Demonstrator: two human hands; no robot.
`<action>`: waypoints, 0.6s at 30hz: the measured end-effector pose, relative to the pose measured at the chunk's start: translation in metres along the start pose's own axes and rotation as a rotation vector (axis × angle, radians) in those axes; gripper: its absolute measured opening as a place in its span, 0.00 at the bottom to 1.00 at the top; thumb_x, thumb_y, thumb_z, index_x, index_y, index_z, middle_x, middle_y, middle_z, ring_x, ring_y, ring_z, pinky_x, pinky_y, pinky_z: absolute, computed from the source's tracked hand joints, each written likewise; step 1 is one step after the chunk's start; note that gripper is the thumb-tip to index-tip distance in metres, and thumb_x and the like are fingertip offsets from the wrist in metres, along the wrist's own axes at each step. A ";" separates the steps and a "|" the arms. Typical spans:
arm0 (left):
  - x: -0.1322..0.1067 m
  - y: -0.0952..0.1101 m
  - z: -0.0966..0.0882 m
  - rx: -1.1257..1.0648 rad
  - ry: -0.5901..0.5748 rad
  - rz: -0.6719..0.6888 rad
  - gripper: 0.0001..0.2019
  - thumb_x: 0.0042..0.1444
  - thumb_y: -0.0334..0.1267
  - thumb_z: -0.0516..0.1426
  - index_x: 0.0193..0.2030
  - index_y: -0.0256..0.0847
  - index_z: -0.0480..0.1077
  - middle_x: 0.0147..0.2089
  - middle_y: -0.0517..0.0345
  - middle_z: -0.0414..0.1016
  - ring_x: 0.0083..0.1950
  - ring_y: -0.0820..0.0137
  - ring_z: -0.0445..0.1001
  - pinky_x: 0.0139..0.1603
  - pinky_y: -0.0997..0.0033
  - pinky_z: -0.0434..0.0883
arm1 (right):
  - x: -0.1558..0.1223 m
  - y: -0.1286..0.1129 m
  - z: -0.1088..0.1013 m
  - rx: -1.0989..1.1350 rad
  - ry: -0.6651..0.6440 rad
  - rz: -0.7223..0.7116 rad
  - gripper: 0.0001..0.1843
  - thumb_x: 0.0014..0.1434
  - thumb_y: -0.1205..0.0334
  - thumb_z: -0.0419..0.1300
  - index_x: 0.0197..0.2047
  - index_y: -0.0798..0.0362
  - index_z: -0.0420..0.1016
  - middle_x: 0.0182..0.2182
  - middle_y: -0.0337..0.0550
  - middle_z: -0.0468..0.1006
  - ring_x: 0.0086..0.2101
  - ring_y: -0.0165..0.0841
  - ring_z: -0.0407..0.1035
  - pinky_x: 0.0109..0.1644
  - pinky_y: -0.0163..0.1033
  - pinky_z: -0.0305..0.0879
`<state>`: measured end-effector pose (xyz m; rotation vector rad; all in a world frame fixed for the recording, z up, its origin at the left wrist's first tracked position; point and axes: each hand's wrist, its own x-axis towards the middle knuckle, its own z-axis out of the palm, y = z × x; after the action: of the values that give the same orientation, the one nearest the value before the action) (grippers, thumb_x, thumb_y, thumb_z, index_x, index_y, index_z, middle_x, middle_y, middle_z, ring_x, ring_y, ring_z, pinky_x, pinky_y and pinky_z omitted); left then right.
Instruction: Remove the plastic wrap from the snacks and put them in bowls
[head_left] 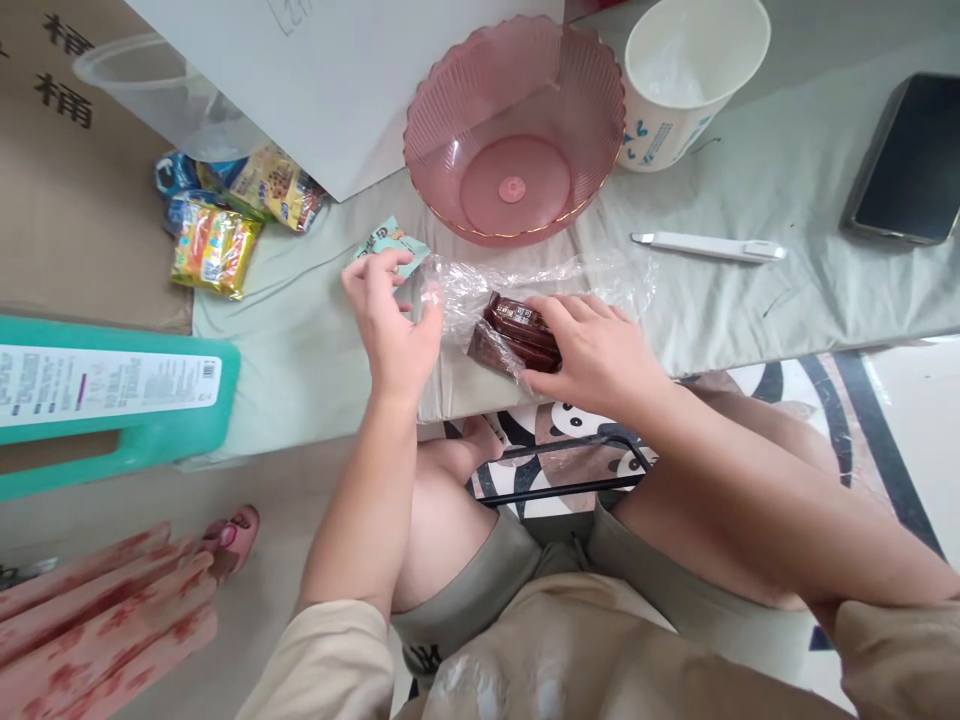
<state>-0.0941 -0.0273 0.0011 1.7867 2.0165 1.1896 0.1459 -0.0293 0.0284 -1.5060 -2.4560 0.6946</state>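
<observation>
My right hand (592, 350) is closed around a brown wrapped snack pack (517, 325) near the table's front edge. Crumpled clear plastic wrap (540, 275) lies under and behind the pack. To the left, my left hand (397, 320) hovers with its fingers apart and holds nothing. Just behind its fingertips is a small mint-green packet (390, 240), partly covered by them. A pink fluted bowl (514, 190) with a gold rim stands behind the plastic wrap, with nothing in it but a round sticker on its base.
A white paper cup (667, 130) stands right of the bowl, near a utility knife (709, 245) and a phone (907, 165). Colourful snack packets (214, 250) lie at left beside a cardboard box (75, 230). A teal container (150, 440) is nearer me; a white box (337, 80) stands behind.
</observation>
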 end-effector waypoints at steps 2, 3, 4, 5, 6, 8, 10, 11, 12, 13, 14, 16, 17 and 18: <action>-0.001 -0.002 0.004 -0.017 0.049 -0.058 0.21 0.59 0.37 0.64 0.57 0.47 0.64 0.59 0.50 0.64 0.59 0.61 0.72 0.58 0.60 0.75 | -0.002 -0.007 -0.002 -0.071 -0.007 0.015 0.36 0.60 0.52 0.63 0.70 0.52 0.65 0.58 0.55 0.78 0.57 0.54 0.70 0.56 0.55 0.66; -0.003 -0.003 0.007 -0.025 0.042 -0.094 0.22 0.59 0.38 0.65 0.57 0.47 0.62 0.58 0.51 0.65 0.59 0.61 0.72 0.60 0.58 0.74 | -0.002 -0.011 -0.002 -0.103 -0.003 0.019 0.35 0.61 0.53 0.62 0.69 0.53 0.65 0.57 0.56 0.78 0.56 0.54 0.70 0.55 0.55 0.66; -0.004 -0.005 0.009 -0.033 0.021 -0.136 0.24 0.58 0.37 0.66 0.57 0.47 0.61 0.57 0.51 0.66 0.59 0.61 0.72 0.61 0.56 0.74 | -0.003 -0.013 -0.002 -0.131 0.003 0.018 0.35 0.62 0.53 0.61 0.69 0.54 0.65 0.57 0.57 0.77 0.55 0.54 0.69 0.54 0.54 0.66; -0.005 -0.007 0.011 -0.042 -0.009 -0.185 0.25 0.57 0.36 0.67 0.57 0.48 0.61 0.56 0.52 0.68 0.58 0.61 0.73 0.61 0.55 0.73 | -0.004 -0.015 -0.002 -0.156 0.010 0.017 0.34 0.62 0.54 0.61 0.69 0.55 0.65 0.56 0.59 0.77 0.54 0.54 0.69 0.53 0.54 0.65; -0.006 -0.008 0.012 -0.051 -0.046 -0.242 0.25 0.56 0.34 0.66 0.57 0.48 0.61 0.54 0.52 0.69 0.55 0.62 0.74 0.60 0.55 0.74 | -0.005 -0.016 -0.001 -0.178 0.017 0.018 0.33 0.62 0.55 0.60 0.68 0.57 0.65 0.56 0.60 0.76 0.53 0.54 0.69 0.53 0.54 0.65; -0.005 -0.010 0.014 -0.059 -0.122 -0.331 0.26 0.55 0.30 0.65 0.57 0.47 0.62 0.51 0.53 0.71 0.49 0.63 0.76 0.56 0.56 0.75 | -0.005 -0.017 0.001 -0.209 0.031 0.017 0.30 0.62 0.55 0.59 0.65 0.59 0.68 0.54 0.62 0.74 0.51 0.53 0.68 0.52 0.53 0.66; -0.004 -0.009 0.012 -0.059 -0.164 -0.332 0.27 0.53 0.26 0.64 0.57 0.48 0.64 0.51 0.53 0.71 0.48 0.64 0.76 0.53 0.59 0.75 | -0.005 -0.016 0.004 -0.203 0.048 0.021 0.27 0.61 0.56 0.59 0.60 0.58 0.70 0.55 0.63 0.72 0.50 0.53 0.67 0.49 0.52 0.66; -0.003 -0.007 0.010 -0.065 -0.171 -0.303 0.29 0.51 0.24 0.64 0.58 0.48 0.65 0.53 0.53 0.70 0.49 0.64 0.75 0.52 0.61 0.75 | -0.005 -0.014 0.006 -0.185 0.058 0.022 0.26 0.60 0.56 0.60 0.59 0.57 0.70 0.56 0.64 0.70 0.50 0.52 0.67 0.47 0.51 0.67; -0.003 -0.006 0.007 -0.078 -0.174 -0.269 0.30 0.49 0.22 0.64 0.58 0.49 0.66 0.55 0.53 0.70 0.50 0.64 0.75 0.50 0.63 0.75 | -0.005 -0.013 0.008 -0.160 0.069 0.020 0.25 0.59 0.56 0.60 0.58 0.57 0.70 0.57 0.64 0.68 0.51 0.52 0.66 0.46 0.50 0.67; -0.003 -0.005 0.005 -0.100 -0.177 -0.242 0.32 0.47 0.20 0.64 0.58 0.50 0.67 0.57 0.52 0.69 0.52 0.63 0.74 0.47 0.66 0.74 | -0.005 -0.011 0.009 -0.134 0.081 0.017 0.25 0.58 0.56 0.61 0.58 0.56 0.70 0.57 0.64 0.67 0.51 0.52 0.65 0.45 0.49 0.67; -0.003 -0.005 0.002 -0.128 -0.183 -0.231 0.34 0.45 0.19 0.64 0.58 0.50 0.67 0.59 0.52 0.68 0.52 0.63 0.74 0.44 0.69 0.74 | -0.005 -0.010 0.011 -0.111 0.097 0.010 0.26 0.57 0.57 0.61 0.58 0.56 0.70 0.57 0.63 0.66 0.51 0.52 0.65 0.45 0.49 0.67; -0.003 -0.007 -0.006 -0.197 -0.220 -0.254 0.36 0.42 0.17 0.63 0.57 0.51 0.69 0.60 0.52 0.67 0.52 0.64 0.74 0.39 0.74 0.72 | -0.004 -0.008 0.013 -0.083 0.129 -0.009 0.26 0.56 0.57 0.62 0.57 0.56 0.70 0.56 0.63 0.66 0.51 0.52 0.63 0.47 0.51 0.68; -0.002 -0.009 -0.010 -0.234 -0.246 -0.280 0.36 0.41 0.17 0.63 0.57 0.51 0.70 0.60 0.52 0.67 0.51 0.65 0.74 0.37 0.76 0.70 | -0.005 -0.008 0.013 -0.079 0.138 -0.015 0.26 0.56 0.58 0.62 0.57 0.56 0.70 0.55 0.63 0.66 0.51 0.52 0.63 0.48 0.52 0.68; -0.001 -0.010 -0.014 -0.269 -0.265 -0.311 0.36 0.40 0.16 0.63 0.56 0.51 0.71 0.59 0.53 0.68 0.50 0.67 0.74 0.36 0.77 0.69 | -0.005 -0.008 0.013 -0.079 0.136 -0.011 0.26 0.57 0.57 0.62 0.58 0.56 0.70 0.55 0.62 0.66 0.51 0.51 0.63 0.49 0.52 0.68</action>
<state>-0.1102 -0.0332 0.0030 1.3630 1.8010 1.0122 0.1371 -0.0402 0.0213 -1.5128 -2.4139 0.4809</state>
